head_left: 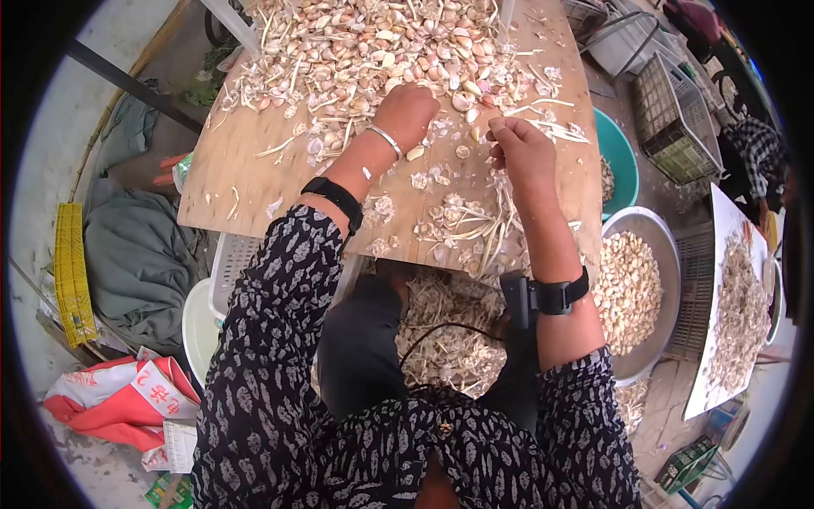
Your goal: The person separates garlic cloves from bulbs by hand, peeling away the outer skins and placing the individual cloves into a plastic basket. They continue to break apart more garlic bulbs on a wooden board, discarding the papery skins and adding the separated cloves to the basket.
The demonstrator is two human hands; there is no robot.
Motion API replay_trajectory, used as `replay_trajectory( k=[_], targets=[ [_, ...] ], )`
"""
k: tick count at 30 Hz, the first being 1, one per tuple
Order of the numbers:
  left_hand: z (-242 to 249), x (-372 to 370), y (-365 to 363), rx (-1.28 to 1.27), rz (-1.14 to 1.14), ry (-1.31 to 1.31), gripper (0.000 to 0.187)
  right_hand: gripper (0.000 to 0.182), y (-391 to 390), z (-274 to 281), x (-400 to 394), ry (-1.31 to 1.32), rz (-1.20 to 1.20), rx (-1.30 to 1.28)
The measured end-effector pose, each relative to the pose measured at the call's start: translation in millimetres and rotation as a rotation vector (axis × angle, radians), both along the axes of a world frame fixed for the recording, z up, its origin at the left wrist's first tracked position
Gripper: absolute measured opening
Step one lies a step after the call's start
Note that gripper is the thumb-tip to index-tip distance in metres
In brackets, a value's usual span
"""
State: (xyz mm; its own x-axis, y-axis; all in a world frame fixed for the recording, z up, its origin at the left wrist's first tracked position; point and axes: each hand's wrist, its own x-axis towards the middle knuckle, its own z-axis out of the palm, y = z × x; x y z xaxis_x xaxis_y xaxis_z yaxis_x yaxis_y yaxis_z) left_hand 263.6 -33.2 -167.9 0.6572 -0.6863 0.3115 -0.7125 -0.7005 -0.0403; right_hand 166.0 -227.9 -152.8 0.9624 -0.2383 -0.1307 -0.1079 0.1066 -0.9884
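Black blouse point(267, 365) with pale leaf print, silver bangle point(387, 141), black forearm straps point(561, 294), dark trousers point(363, 343)

- Garlic cloves point(356, 47): creamy white, blushed pink
- Worktop point(246, 174): warm tan, wood-grained
- Sleeves point(270, 356): black, scattered with pale grey leaf shapes
- Tub point(626, 153): bright teal
- Sack point(106, 411) over there: red and white
- Plastic grid point(71, 276): strong yellow
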Motion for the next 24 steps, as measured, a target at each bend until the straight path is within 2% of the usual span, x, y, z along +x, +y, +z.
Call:
replay_trajectory(
  k=[1, 2, 3, 5, 7, 9, 10, 11, 13, 15, 16, 17, 19, 20, 21, 23, 24],
  targets=[
    [-1, 0, 0, -0.073, -0.025, -0.028, 0.005, 0.016, -1, 0, 1, 0.017, 0.008, 0.054],
    [5, -9, -6, -0.257, 0.005, -0.009, 0.005, 0.021, -1, -4, -1, 0.063, 0.030, 0.115],
    [15, -26, -17, -0.244, 0.002, -0.011, 0.005, 0.021, 3, -2, -5, 0.060, 0.028, 0.127],
    [29, -68, -44, -0.497, 0.146, 0.005, 0.004, 0.027, 15, 2, -18, 0.051, 0.093, 0.322],
    [28, -101, -63, -0.497, 0.180, 0.017, 0.005, 0.029, 21, 6, -33, 0.032, 0.128, 0.347],
    [28, -118, -76, -0.499, 0.215, 0.026, 0.006, 0.026, 26, 2, -46, 0.009, 0.043, 0.346],
    [28, -124, -80, -0.588, 0.239, 0.095, 0.006, 0.022, 24, -5, -49, 0.037, 0.027, 0.418],
    [26, -130, -84, -0.680, 0.268, 0.165, 0.007, 0.022, 21, -4, -54, 0.040, 0.028, 0.421],
    [26, -134, -90, -0.720, 0.251, 0.138, 0.007, 0.020, 15, 0, -63, -0.059, -0.044, 0.197],
    [30, -132, -95, -0.933, 0.336, 0.328, 0.009, 0.019, 11, 3, -70, -0.139, -0.037, 0.147],
    [16, -121, -89, -1.009, 0.379, 0.542, 0.011, 0.017, 9, 5, -72, -0.223, -0.026, 0.094],
    [19, -118, -85, -1.009, 0.379, 0.537, 0.011, 0.017, -1, 10, -70, -0.227, -0.024, 0.095],
    [27, -112, -72, -1.023, 0.231, 1.096, 0.015, 0.017, -36, 14, -62, -0.146, -0.056, 0.570],
    [25, -101, -64, -0.602, 0.074, 0.742, 0.018, 0.017, -53, 9, -56, -0.110, -0.094, 0.602],
    [31, -86, -64, -0.405, 0.162, 0.515, 0.014, 0.018, -61, 14, -54, -0.078, -0.122, 0.640],
    [26, -44, -67, -0.378, 0.342, 0.308, 0.017, 0.018, -68, 24, -53, 0.055, -0.170, 0.828],
    [16, -29, -71, -0.381, 0.339, 0.306, 0.017, 0.018, -71, 18, -48, 0.051, -0.170, 0.825]
  ],
)
